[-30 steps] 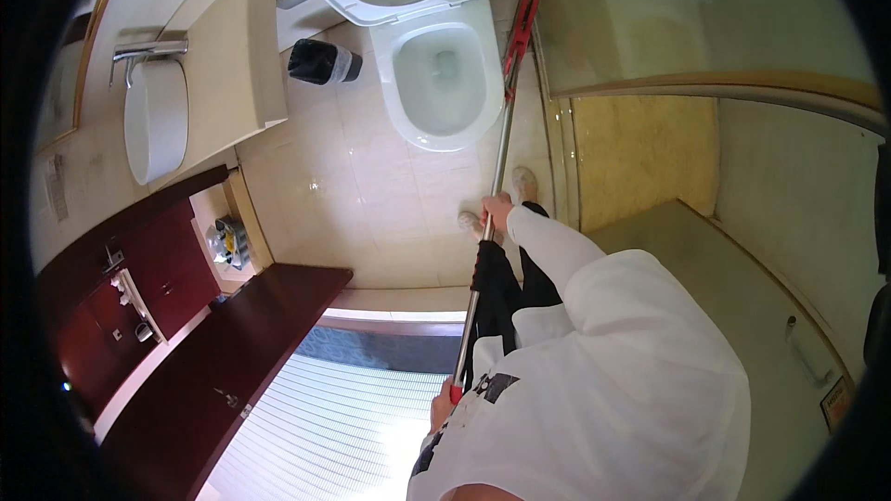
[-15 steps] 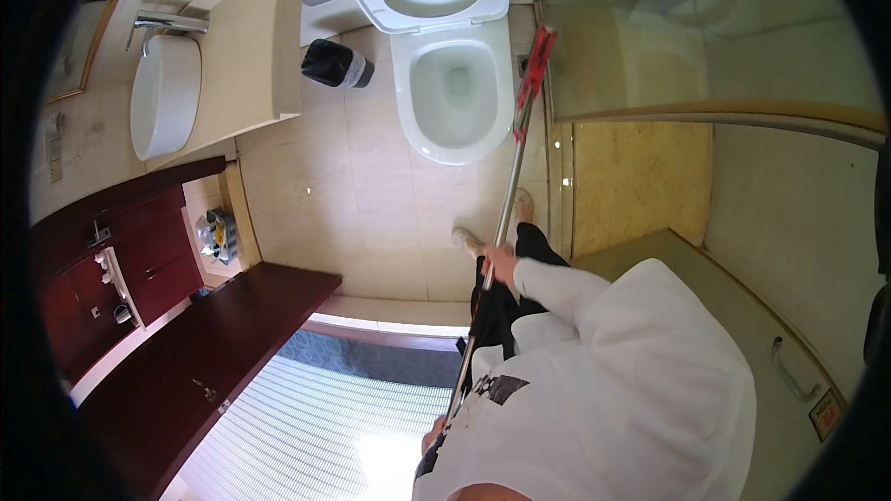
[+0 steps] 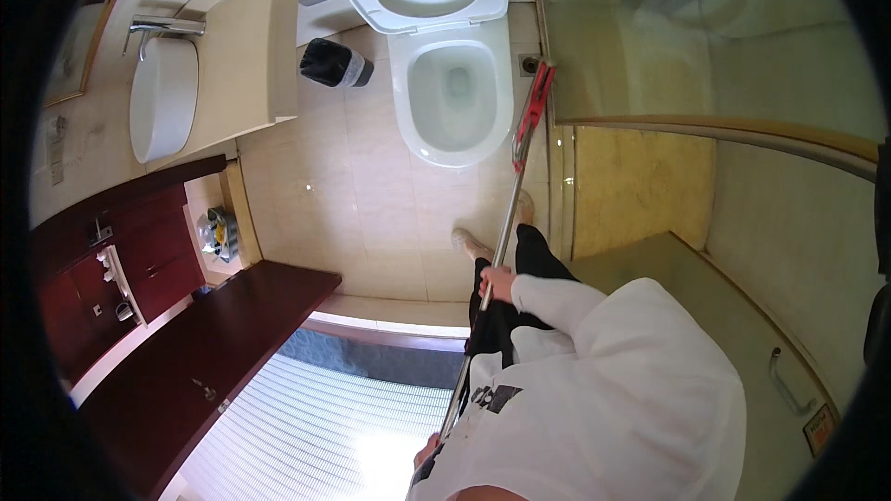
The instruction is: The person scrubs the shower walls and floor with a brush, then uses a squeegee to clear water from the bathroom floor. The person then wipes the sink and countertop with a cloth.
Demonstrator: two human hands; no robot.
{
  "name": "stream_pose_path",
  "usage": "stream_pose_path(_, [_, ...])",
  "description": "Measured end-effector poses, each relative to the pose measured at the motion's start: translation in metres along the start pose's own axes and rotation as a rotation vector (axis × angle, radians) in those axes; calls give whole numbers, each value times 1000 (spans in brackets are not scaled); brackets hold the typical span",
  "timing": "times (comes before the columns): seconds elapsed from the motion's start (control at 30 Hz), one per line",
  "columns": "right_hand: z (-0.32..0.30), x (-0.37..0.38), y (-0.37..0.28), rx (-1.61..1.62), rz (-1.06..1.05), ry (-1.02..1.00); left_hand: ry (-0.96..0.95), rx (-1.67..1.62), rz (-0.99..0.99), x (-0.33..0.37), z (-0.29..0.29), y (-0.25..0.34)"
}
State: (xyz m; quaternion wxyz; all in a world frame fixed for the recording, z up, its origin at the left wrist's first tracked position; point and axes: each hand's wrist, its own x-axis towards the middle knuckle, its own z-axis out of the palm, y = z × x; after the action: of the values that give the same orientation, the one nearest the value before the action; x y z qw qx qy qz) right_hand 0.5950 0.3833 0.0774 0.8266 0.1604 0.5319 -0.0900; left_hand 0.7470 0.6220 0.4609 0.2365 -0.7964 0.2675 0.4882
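Observation:
A mop (image 3: 513,195) with a silver pole and a narrow red head runs slantwise across the view. Its head lies on or just over the tiles between the toilet (image 3: 455,144) and the glass partition, beside a floor drain (image 3: 530,62). Partway along the pole, my right hand (image 3: 498,285) is closed around it. Lower down, close to my white top, my left hand (image 3: 427,450) grips the pole's near end, its fingers partly hidden. The toilet's lid stands up, and its bowl shows water.
A black bin (image 3: 336,63) stands left of the toilet. Further left is a counter (image 3: 243,56) with a white basin (image 3: 165,97). An open dark red door (image 3: 213,362) is at the lower left. On the right stands a glass partition (image 3: 650,56) beside a yellowish floor area (image 3: 640,186).
The mop has been drawn back toward me, its red head now lower beside the toilet, uncovering the drain. Both hands have shifted back with the pole, keeping their hold.

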Motion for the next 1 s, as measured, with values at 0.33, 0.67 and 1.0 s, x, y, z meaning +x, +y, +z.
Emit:
stream_pose_path(0.33, [16, 7, -192, -146, -323, 130, 124, -260, 338, 116, 26, 117])
stream_pose_path(0.67, [0, -8, -19, 9, -21, 122, -64, -117, -8, 20, 12, 40])
stream_pose_path(1.0, [-7, 15, -90, -236, -125, 79, 81, -171, 169, 64, 42, 37])
